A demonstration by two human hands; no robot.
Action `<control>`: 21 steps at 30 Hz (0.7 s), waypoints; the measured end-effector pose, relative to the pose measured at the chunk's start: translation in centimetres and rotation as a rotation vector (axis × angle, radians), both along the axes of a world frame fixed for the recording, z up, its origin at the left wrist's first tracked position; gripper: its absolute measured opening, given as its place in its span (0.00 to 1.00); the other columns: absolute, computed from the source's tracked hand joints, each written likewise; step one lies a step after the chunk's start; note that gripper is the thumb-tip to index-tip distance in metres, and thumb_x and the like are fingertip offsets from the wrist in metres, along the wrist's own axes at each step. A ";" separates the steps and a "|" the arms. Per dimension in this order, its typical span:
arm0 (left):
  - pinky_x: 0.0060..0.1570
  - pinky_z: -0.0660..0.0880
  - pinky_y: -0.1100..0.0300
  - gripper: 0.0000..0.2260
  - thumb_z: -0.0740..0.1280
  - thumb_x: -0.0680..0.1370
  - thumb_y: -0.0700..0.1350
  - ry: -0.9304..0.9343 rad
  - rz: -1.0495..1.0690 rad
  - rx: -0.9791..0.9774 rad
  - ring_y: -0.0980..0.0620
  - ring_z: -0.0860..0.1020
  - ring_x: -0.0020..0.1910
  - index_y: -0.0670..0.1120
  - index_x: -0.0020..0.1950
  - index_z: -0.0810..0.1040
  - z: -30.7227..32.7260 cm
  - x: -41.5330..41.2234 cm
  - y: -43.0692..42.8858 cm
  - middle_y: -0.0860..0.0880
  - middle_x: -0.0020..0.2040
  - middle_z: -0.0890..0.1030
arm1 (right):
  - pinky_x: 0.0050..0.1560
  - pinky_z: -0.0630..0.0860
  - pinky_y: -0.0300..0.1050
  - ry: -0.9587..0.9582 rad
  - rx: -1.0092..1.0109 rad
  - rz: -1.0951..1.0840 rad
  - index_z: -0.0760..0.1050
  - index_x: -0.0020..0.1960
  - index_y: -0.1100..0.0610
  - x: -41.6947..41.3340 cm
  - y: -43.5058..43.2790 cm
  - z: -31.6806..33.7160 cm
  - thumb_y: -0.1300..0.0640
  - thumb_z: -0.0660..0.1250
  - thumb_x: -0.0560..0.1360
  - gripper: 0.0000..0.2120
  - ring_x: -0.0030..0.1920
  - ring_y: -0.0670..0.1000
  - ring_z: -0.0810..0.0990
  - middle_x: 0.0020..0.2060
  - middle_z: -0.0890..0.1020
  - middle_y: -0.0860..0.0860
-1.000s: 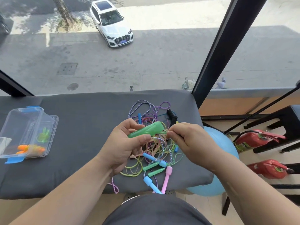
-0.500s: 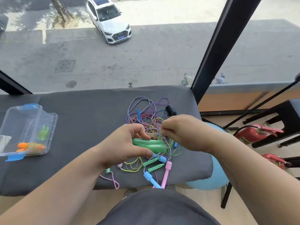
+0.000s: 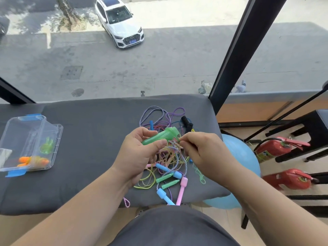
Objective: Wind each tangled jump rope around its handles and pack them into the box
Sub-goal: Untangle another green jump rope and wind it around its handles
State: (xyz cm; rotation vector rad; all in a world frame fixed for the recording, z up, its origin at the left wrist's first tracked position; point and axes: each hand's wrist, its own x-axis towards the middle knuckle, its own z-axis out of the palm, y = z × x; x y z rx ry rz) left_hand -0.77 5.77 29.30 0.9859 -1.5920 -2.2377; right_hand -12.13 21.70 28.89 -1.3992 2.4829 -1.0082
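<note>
Above the rope tangle (image 3: 171,159) on the grey bench (image 3: 92,139), the left hand (image 3: 136,157) grips a green handle (image 3: 159,137) while the right hand (image 3: 204,153), at its three o'clock, pinches the green cord (image 3: 177,139).

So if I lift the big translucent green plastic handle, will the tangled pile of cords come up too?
Likely yes: the thin coloured cords look floppy and loop through one another, so they should snag and drag. The translucent green handle seems rigid and light, since the left hand holds it in its fingertips.

The car's plate (image 3: 132,41) and the extinguisher labels (image 3: 264,154) are too blurred to read
</note>
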 end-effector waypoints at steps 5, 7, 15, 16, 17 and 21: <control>0.23 0.63 0.62 0.16 0.77 0.68 0.33 0.108 -0.092 0.193 0.54 0.63 0.22 0.42 0.49 0.73 0.0 0.0 -0.4 0.45 0.31 0.72 | 0.37 0.73 0.47 -0.051 0.052 0.086 0.79 0.44 0.56 -0.7 0.0 -1.0 0.52 0.59 0.81 0.14 0.35 0.50 0.75 0.34 0.80 0.48; 0.24 0.63 0.62 0.14 0.73 0.69 0.34 0.119 -0.204 0.205 0.54 0.63 0.22 0.42 0.49 0.73 0.4 0.5 -0.7 0.45 0.31 0.74 | 0.37 0.72 0.48 -0.070 0.113 0.143 0.76 0.44 0.56 -1.3 0.0 -1.2 0.51 0.57 0.81 0.14 0.36 0.51 0.74 0.35 0.78 0.49; 0.39 0.75 0.53 0.13 0.79 0.67 0.37 -0.130 -0.823 -0.292 0.49 0.78 0.38 0.50 0.41 0.79 2.2 1.9 -3.4 0.51 0.45 0.84 | 0.40 0.70 0.36 -0.226 0.522 0.442 0.75 0.43 0.51 -3.7 -2.3 0.8 0.53 0.62 0.83 0.10 0.36 0.41 0.74 0.33 0.77 0.44; 0.42 0.75 0.52 0.13 0.80 0.67 0.37 -0.155 -0.827 -0.351 0.49 0.78 0.38 0.50 0.42 0.79 2.0 1.8 -3.4 0.51 0.45 0.85 | 0.41 0.70 0.38 -0.198 0.515 0.442 0.77 0.44 0.54 -3.7 -2.8 1.3 0.53 0.62 0.82 0.10 0.36 0.41 0.74 0.33 0.77 0.44; 0.43 0.76 0.51 0.13 0.81 0.68 0.38 -0.188 -0.796 -0.424 0.49 0.78 0.37 0.49 0.41 0.78 1.6 1.6 -3.4 0.50 0.44 0.84 | 0.41 0.71 0.40 -0.165 0.502 0.434 0.78 0.45 0.55 -3.7 -3.2 1.7 0.52 0.63 0.82 0.10 0.36 0.43 0.74 0.33 0.78 0.45; 0.41 0.80 0.51 0.13 0.81 0.68 0.42 -0.319 -0.519 -0.669 0.48 0.81 0.34 0.47 0.42 0.78 -0.1 0.8 -3.1 0.45 0.39 0.84 | 0.43 0.74 0.51 -0.030 0.481 0.314 0.77 0.45 0.57 -2.7 -4.2 1.3 0.51 0.61 0.82 0.12 0.39 0.53 0.74 0.36 0.79 0.50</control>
